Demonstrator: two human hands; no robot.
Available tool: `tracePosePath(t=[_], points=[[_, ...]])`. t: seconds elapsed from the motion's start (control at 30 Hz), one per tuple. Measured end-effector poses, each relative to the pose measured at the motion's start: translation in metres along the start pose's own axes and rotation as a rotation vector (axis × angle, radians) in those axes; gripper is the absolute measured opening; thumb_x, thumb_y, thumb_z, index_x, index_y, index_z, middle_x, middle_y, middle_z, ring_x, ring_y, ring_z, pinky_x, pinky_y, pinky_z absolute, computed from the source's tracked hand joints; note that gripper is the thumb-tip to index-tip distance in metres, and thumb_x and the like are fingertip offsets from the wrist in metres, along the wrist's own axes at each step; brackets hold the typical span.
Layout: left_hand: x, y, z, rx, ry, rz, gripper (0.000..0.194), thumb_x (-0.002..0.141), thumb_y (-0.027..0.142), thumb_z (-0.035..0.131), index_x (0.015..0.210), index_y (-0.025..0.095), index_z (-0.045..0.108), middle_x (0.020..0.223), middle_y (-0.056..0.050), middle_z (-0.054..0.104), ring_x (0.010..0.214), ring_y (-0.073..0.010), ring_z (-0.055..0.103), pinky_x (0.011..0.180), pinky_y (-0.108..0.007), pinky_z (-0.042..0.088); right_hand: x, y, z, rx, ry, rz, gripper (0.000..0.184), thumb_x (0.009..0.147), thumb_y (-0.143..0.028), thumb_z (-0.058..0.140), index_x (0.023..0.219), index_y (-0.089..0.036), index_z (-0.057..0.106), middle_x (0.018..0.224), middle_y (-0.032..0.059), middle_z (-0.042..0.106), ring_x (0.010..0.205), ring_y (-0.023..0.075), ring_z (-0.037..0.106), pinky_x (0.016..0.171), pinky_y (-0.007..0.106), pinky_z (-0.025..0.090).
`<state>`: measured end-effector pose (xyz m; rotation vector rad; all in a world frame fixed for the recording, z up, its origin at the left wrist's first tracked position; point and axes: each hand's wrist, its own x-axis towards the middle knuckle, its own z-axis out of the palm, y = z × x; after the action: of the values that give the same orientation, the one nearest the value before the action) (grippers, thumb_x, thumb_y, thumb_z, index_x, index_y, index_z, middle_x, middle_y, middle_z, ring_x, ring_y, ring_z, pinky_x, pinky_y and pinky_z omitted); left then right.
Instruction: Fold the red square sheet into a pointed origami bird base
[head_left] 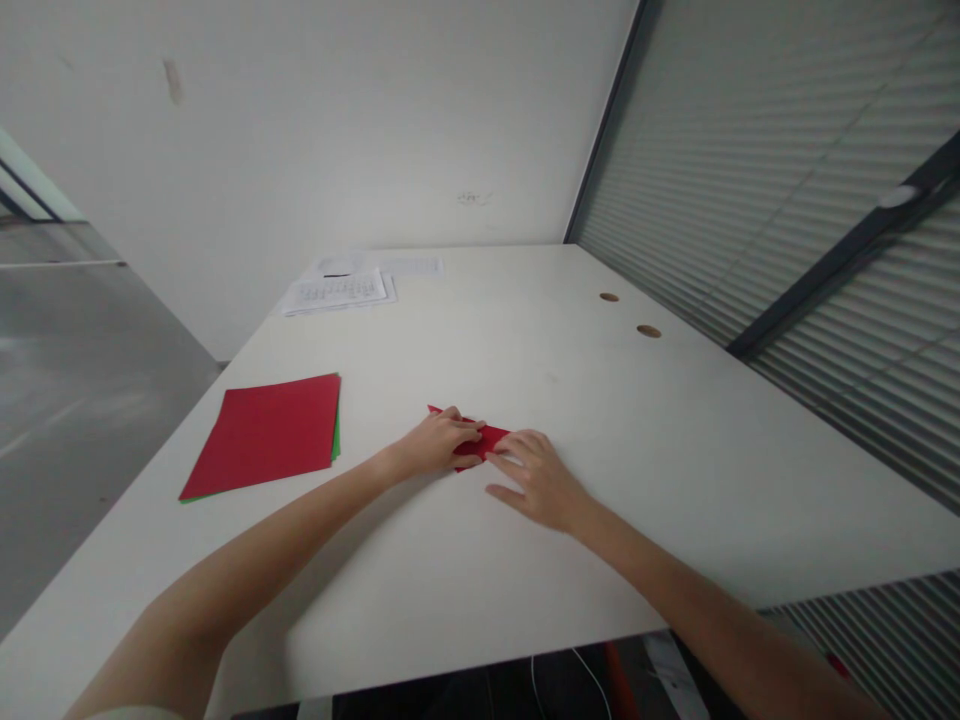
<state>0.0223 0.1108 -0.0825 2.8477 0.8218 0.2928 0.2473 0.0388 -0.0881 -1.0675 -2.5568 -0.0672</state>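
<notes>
Two hands down on a small folded piece of red paper (491, 439), right at the centre of the frame!
And here's the left hand (442, 441), laid across the paper's left part with fingers parted, while the right hand (543, 482) meets its right end, fingers spread and thumb held away, below the paper; whether any fingertip pinches an edge, one cannot tell. All this on a white table (420, 600), with a red sheet (274, 428) lying over green paper (336, 437) at left of centre. Further up, printed sheets (337, 290) overlap in the upper left, and two round holes, one here (609, 297), one there (649, 331), sit toward the right near the window blinds (712, 200).
</notes>
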Motion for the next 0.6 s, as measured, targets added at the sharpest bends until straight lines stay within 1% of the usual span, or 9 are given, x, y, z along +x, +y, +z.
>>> tracePosePath(t=[0.03, 0.1, 0.2, 0.33, 0.4, 0.5, 0.53, 0.6], points=[[0.000, 0.000, 0.000, -0.002, 0.004, 0.006, 0.026, 0.092, 0.040, 0.058, 0.102, 0.020, 0.070, 0.125, -0.007, 0.066, 0.093, -0.0235, 0.058, 0.085, -0.038, 0.046, 0.001, -0.004, 0.003, 0.005, -0.018, -0.020, 0.046, 0.092, -0.051, 0.051, 0.121, -0.019, 0.066, 0.113, 0.0125, 0.065, 0.107, 0.0286, 0.051, 0.098, 0.048, 0.039], [0.000, 0.001, 0.000, 0.001, 0.011, 0.013, 0.026, 0.092, 0.040, 0.057, 0.102, 0.019, 0.070, 0.125, -0.008, 0.066, 0.092, -0.0234, 0.059, 0.085, -0.038, 0.046, 0.000, -0.004, 0.007, -0.021, -0.033, -0.004, 0.048, 0.092, -0.052, 0.051, 0.121, -0.018, 0.065, 0.112, 0.0134, 0.065, 0.106, 0.0296, 0.051, 0.096, 0.049, 0.039], [0.000, 0.000, 0.002, 0.019, 0.010, 0.002, 0.027, 0.091, 0.042, 0.059, 0.103, 0.019, 0.070, 0.130, -0.006, 0.063, 0.093, -0.0246, 0.057, 0.084, -0.038, 0.046, -0.005, 0.008, 0.003, -0.074, -0.042, 0.039, 0.044, 0.094, -0.050, 0.049, 0.117, -0.018, 0.068, 0.106, 0.0131, 0.066, 0.102, 0.0284, 0.053, 0.097, 0.049, 0.038], [-0.004, 0.000, 0.006, 0.006, 0.013, -0.009, 0.032, 0.092, 0.044, 0.056, 0.110, 0.021, 0.068, 0.136, -0.005, 0.059, 0.100, -0.0258, 0.055, 0.089, -0.041, 0.046, -0.006, 0.025, -0.006, -0.098, -0.053, 0.087, 0.039, 0.096, -0.045, 0.047, 0.096, -0.018, 0.074, 0.090, 0.0101, 0.067, 0.092, 0.0245, 0.055, 0.098, 0.048, 0.037], [-0.008, 0.001, 0.008, -0.015, 0.042, -0.036, 0.036, 0.092, 0.047, 0.056, 0.114, 0.021, 0.067, 0.137, -0.006, 0.058, 0.111, -0.0282, 0.053, 0.095, -0.045, 0.043, -0.005, 0.032, -0.008, -0.090, -0.037, 0.131, 0.037, 0.096, -0.043, 0.048, 0.089, -0.019, 0.076, 0.084, 0.0093, 0.065, 0.090, 0.0244, 0.056, 0.095, 0.047, 0.039], [-0.012, 0.001, 0.012, -0.054, 0.084, -0.075, 0.041, 0.090, 0.050, 0.057, 0.119, 0.022, 0.065, 0.140, -0.008, 0.055, 0.134, -0.0333, 0.039, 0.107, -0.054, 0.033, -0.005, 0.036, -0.007, -0.037, 0.006, 0.204, 0.033, 0.095, -0.041, 0.052, 0.091, -0.021, 0.077, 0.085, 0.0092, 0.064, 0.090, 0.0243, 0.056, 0.089, 0.044, 0.043], [-0.013, 0.001, 0.013, -0.073, 0.080, -0.073, 0.041, 0.091, 0.049, 0.057, 0.121, 0.021, 0.064, 0.142, -0.008, 0.054, 0.138, -0.0332, 0.035, 0.110, -0.054, 0.030, -0.005, 0.035, -0.006, -0.021, 0.025, 0.225, 0.032, 0.095, -0.040, 0.052, 0.092, -0.021, 0.077, 0.087, 0.0098, 0.065, 0.091, 0.0244, 0.057, 0.089, 0.044, 0.045], [-0.013, -0.001, 0.014, -0.108, 0.044, -0.054, 0.042, 0.093, 0.046, 0.055, 0.126, 0.021, 0.060, 0.146, -0.009, 0.049, 0.142, -0.0311, 0.032, 0.113, -0.052, 0.027, -0.005, 0.029, -0.004, 0.003, 0.064, 0.239, 0.033, 0.095, -0.041, 0.052, 0.100, -0.019, 0.075, 0.098, 0.0122, 0.066, 0.097, 0.0254, 0.058, 0.091, 0.045, 0.046]])
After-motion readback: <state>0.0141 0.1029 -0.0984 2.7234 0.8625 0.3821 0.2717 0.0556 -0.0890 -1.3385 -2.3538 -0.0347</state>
